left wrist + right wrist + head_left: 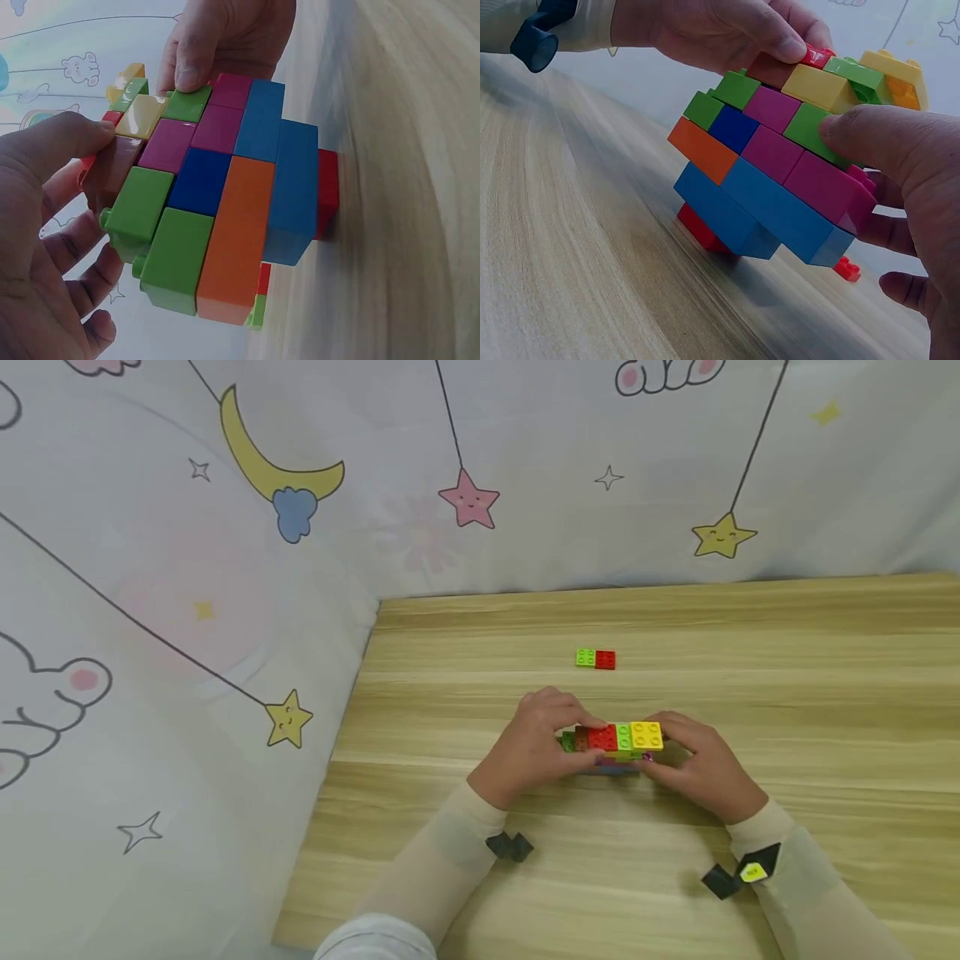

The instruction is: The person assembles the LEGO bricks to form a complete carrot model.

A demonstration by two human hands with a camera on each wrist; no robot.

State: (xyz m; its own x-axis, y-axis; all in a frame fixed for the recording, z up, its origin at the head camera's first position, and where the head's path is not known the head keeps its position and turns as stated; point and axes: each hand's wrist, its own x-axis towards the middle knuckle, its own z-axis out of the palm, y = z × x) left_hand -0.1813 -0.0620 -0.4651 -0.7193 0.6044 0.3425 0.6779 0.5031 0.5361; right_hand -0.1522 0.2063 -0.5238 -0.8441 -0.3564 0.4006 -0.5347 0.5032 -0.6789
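Observation:
A structure of colourful toy building bricks [622,739] stands between the two hands. It widens above a small red base brick [328,193] and two blue bricks [724,214], with orange, green, magenta and dark blue bricks higher up. The left hand [534,739] pinches the upper left part, its thumb by the brown brick [115,169] and its fingers behind. From the other side the right hand [697,767] grips the structure, thumb on a green brick [810,131] and fingers at the back. On top sits a row of red, green and yellow bricks.
Farther back on the wood-grain table [450,693] lies a small joined green and red brick piece [596,659]. A white cloth [540,435] printed with stars and a moon hangs behind the table and along its left side.

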